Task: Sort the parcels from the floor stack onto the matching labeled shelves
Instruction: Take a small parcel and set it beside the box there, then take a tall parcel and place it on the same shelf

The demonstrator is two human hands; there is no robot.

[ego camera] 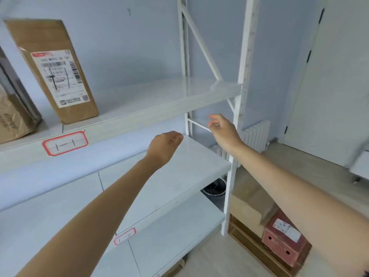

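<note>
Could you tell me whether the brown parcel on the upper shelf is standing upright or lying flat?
Upright but tilted: the brown parcel stands on its end on the upper shelf, leaning left.

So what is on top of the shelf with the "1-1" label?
On that shelf a brown parcel stands tilted, its shipping label facing out. Left of it lies a crumpled brown parcel, partly cut off by the frame edge.

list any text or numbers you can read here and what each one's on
"1-1": handwritten on the red-bordered sticker on the upper shelf edge.
"1-2": red-bordered sticker on the middle shelf edge; blurry, likely reading.
Shipping label on the upright brown parcel: too blurred.
White label on the red box: unreadable.
</note>
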